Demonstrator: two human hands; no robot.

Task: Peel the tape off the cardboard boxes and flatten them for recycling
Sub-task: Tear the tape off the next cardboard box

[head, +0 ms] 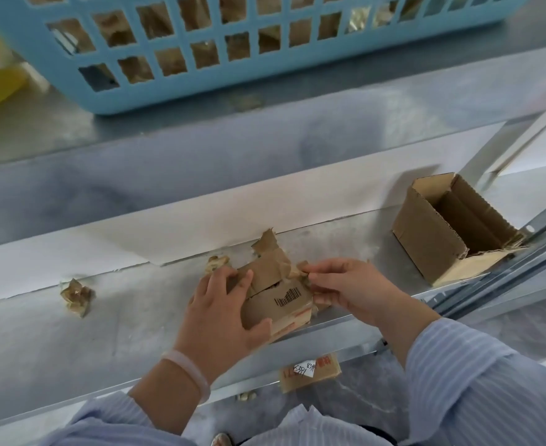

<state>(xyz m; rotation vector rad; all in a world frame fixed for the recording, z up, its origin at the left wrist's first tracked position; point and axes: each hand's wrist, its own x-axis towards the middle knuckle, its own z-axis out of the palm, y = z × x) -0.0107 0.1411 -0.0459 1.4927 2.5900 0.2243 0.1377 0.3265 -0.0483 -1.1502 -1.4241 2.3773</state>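
Left hand (223, 313) wraps its grip round the small taped box (284, 300) on the tabletop (136, 333), pinning it against sliding. Right hand (345, 284) grip pinches loosened tape (276, 264) at the box's right edge, probably to peel. Open box (451, 226) sits well apart, right.

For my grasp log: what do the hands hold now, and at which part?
The left hand grips the barcoded box by its left end; the right hand pinches a loose tape strip at the box's upper right edge.
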